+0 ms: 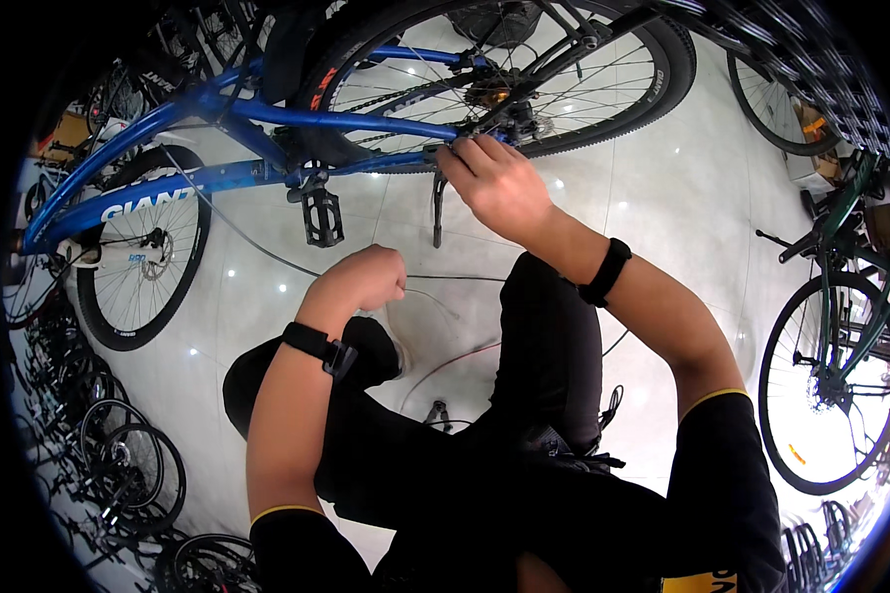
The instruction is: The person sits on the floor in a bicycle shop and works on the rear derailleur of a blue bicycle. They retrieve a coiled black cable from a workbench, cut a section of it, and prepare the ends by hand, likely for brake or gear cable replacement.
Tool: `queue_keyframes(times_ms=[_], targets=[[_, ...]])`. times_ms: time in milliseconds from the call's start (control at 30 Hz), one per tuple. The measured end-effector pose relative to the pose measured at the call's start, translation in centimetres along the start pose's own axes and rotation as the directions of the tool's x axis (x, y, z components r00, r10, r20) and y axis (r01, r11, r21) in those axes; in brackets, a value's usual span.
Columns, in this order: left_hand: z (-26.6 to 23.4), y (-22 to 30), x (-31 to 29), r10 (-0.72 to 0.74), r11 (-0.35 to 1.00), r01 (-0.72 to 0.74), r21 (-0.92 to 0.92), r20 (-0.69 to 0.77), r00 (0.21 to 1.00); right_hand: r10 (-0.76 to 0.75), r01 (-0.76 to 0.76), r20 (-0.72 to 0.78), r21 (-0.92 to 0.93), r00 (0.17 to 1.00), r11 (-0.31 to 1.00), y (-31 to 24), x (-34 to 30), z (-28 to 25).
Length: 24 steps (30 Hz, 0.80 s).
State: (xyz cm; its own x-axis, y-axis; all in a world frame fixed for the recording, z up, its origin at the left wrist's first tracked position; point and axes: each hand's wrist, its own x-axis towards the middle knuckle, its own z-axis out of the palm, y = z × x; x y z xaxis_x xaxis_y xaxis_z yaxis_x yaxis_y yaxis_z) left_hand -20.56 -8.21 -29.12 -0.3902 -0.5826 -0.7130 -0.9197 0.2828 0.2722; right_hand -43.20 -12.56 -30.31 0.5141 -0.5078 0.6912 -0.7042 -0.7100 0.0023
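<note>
Right hand (504, 188): fingers drawn narrow against the frame's rear end by the axle; fingertips hidden, so what they grip cannot be told.
Left hand (366, 277): loosely curled, left of and below the right; cannot tell if it holds anything.
Blue bicycle (366, 122): above both hands, touched by the right; probably heavy, rigid and smooth, best held by the bare tube just left of that hand.
Kickstand (438, 210): just below-left of the right hand, crowding it.
Pedal (322, 217): just above-left of the left hand.
Green bicycle (833, 383): well right of both.
</note>
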Motion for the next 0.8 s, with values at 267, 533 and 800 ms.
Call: queue_keyframes(times_ms=[267,533,800], targets=[[-0.3,0.1,-0.3,0.002,1.0,-0.002,0.01,-0.015,1.0,-0.031,0.029,-0.048,-0.036,0.998,0.999,-0.1,0.6,1.2],[-0.2,-0.3,-0.6,0.01,1.0,-0.01,0.002,-0.022,1.0,-0.047,0.045,-0.035,-0.069,0.998,0.997,-0.1,1.3,1.1],[-0.2,-0.5,-1.0,0.024,1.0,-0.024,-0.005,-0.019,1.0,-0.004,0.007,0.027,-0.097,1.0,0.995,0.3,1.8,1.2]])
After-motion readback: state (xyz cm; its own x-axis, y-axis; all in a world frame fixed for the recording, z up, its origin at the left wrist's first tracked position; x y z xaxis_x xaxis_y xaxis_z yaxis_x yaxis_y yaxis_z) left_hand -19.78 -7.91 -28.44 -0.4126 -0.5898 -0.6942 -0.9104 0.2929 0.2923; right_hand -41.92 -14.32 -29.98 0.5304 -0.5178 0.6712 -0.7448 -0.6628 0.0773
